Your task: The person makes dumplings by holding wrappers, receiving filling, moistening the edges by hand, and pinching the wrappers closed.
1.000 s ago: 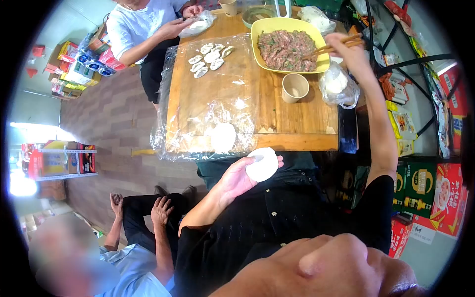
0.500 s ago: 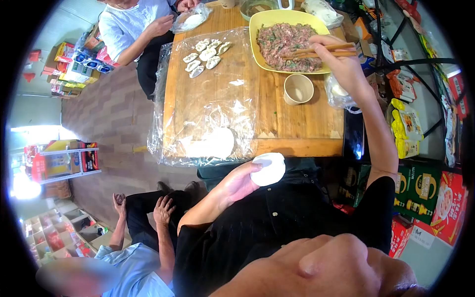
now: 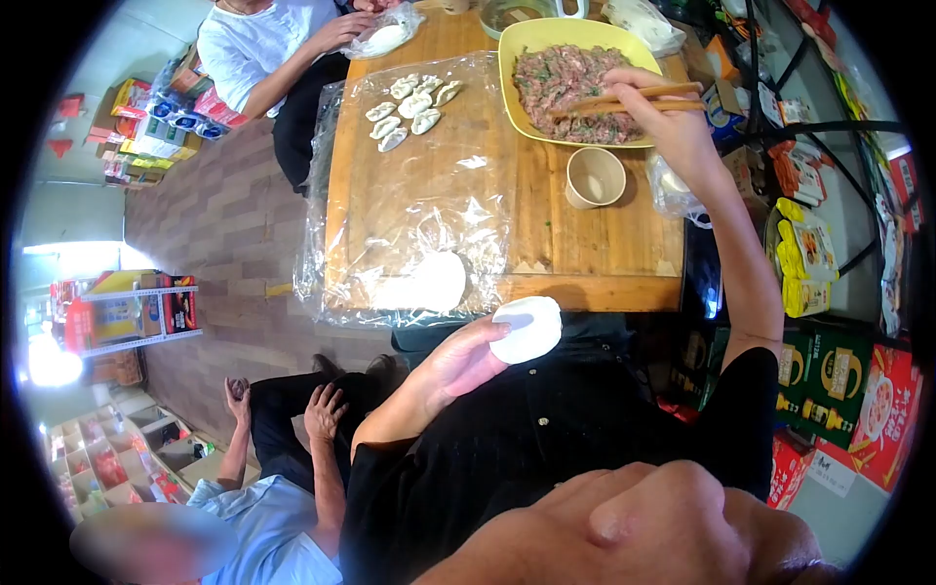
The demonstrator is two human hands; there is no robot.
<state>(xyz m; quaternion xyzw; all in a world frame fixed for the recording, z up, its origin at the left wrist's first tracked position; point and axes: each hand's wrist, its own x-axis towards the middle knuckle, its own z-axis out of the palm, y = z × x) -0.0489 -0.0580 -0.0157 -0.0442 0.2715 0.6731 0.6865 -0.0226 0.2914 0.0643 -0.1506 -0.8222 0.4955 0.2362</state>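
Observation:
My left hand pinches a round white dumpling wrapper by its edge, just off the table's near side. In my right hand is a pair of chopsticks, their tips in the minced meat filling. The filling lies in a yellow square bowl at the far right of the table. A paper cup stands right in front of that bowl. Several folded dumplings sit on a clear plastic sheet, and a pale wrapper lies at the sheet's near part.
Across the wooden table, a person in white has hands near a bagged white stack. Another person in light blue sits at my left. Shelves with packets and green boxes stand close on my right.
The view has shifted slightly. My left hand keeps the wrapper nearly in place, while the chopsticks stay in the filling. The far person's hand has moved nearer the bagged stack.

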